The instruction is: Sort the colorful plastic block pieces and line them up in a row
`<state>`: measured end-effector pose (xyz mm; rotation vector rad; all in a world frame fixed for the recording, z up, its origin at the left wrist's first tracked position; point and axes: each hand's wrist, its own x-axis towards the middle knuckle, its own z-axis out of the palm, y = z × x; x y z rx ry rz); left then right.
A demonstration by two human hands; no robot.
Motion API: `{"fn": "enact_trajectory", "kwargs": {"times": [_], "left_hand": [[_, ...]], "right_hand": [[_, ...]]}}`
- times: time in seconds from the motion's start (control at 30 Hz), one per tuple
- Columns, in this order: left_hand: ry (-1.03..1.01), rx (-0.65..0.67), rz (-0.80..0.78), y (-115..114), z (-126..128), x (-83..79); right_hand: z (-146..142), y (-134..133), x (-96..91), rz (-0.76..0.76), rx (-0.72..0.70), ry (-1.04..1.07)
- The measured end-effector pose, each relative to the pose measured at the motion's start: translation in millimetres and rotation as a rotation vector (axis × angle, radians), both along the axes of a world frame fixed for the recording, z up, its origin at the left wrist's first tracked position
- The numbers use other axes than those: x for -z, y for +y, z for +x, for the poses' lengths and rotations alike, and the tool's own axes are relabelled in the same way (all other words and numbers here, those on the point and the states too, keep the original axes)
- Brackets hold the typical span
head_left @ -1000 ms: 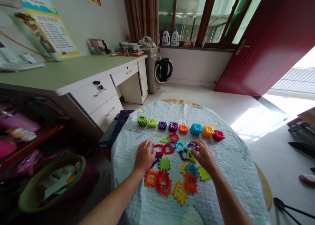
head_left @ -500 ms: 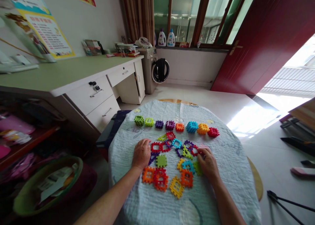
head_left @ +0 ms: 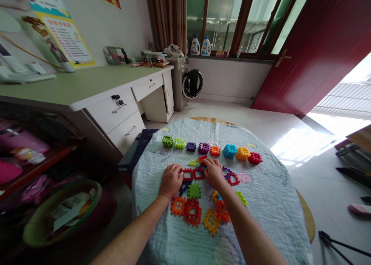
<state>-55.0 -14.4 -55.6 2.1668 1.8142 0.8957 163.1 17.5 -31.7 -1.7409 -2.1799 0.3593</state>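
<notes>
Plastic interlocking tiles with notched edges lie spread over the cloth. My left hand [head_left: 171, 181] rests at the left of the group, fingers curled together beside a red open-square tile [head_left: 188, 174]; whatever is under its fingertips is hidden. My right hand [head_left: 213, 172] reaches across the middle, its bunched fingertips on another red tile [head_left: 202, 159] at the group's far side. A green tile [head_left: 194, 191] lies below the left hand's fingers. Nearer me are an orange tile [head_left: 177, 206], red tiles [head_left: 193, 212] and a yellow tile [head_left: 211, 221]. My right forearm partly covers blue and orange tiles.
Several colour stacks form a row at the far side, among them green [head_left: 167, 141], blue [head_left: 230, 151], yellow [head_left: 242, 153] and red [head_left: 255, 158]. A pale blue cloth [head_left: 269, 211] covers the round table. A desk [head_left: 87, 81] stands left, a bin [head_left: 31, 226] at lower left.
My right hand has moved left and away from me, from the right-hand green tile to the red tile at the far middle. My left hand stays by the red tiles. The view has shifted slightly.
</notes>
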Motion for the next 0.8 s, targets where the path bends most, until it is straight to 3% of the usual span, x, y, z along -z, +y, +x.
{"fn": "enact_trajectory", "kwargs": {"times": [0.37,0.47,0.57,0.67,0.73,0.8], "left_hand": [[0.028,-0.001,0.011,-1,1,-2.4],[0.031,-0.005,0.001,-1,1,-1.9],[0.031,-0.001,-0.002,0,1,-0.4],[0.027,0.003,0.008,0,0,1.3],[0.026,0.006,0.016,0,0,2.1],[0.029,0.008,0.022,0,0,2.3]], "right_hand": [[3,-29,-8.9,0.009,0.027,-0.086],[11,-32,-4.1,0.068,0.054,0.043],[26,-32,5.2,0.131,0.147,0.305],[45,-31,14.1,0.063,0.281,0.549],[58,-30,16.6,0.001,0.322,0.596],[71,-29,15.6,0.037,0.335,0.519]]}}
